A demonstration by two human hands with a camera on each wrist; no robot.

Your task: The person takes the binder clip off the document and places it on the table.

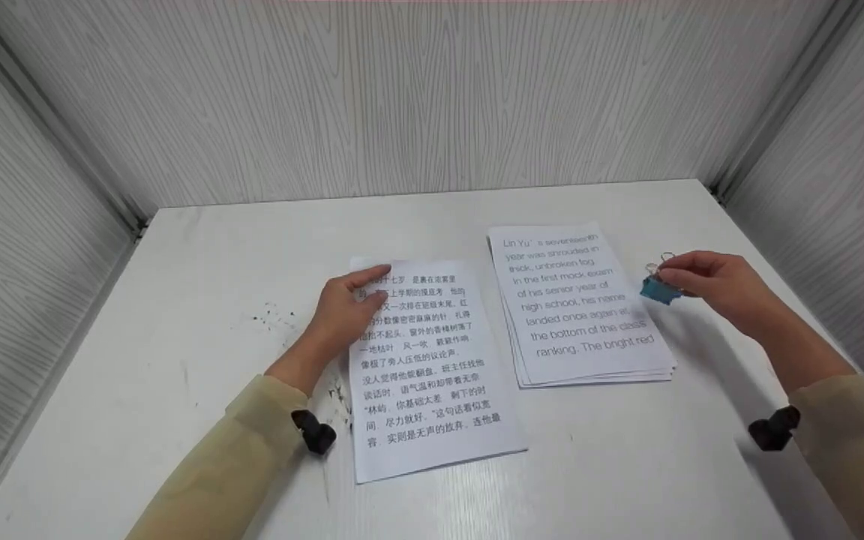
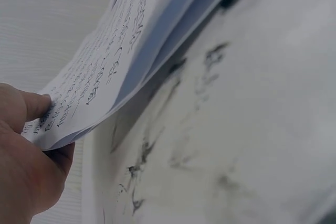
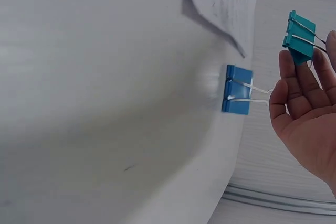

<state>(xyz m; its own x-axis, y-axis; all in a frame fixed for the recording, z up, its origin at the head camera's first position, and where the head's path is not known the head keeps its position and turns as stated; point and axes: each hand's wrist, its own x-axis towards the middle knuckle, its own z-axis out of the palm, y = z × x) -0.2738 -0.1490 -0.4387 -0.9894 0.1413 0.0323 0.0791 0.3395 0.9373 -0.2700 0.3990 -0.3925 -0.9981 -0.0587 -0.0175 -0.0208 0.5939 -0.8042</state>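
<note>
Right hand (image 1: 717, 285): our fingertips pinch the wire handles of two binder clips, teal clip (image 3: 299, 36) and blue clip (image 3: 237, 89), raised off the table (image 1: 214, 247). Light, stiff, sprung; we judge the handles the best hold.

Left hand (image 1: 342, 311): thumb and fingers pinch the Chinese-text sheets (image 1: 424, 360) at their near corner. Thin, floppy.

Left of the right hand: English-text stack (image 1: 582, 307).

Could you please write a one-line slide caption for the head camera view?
Left hand lifts the Chinese sheets' corner; right hand holds blue binder clips beside English stack.
</note>
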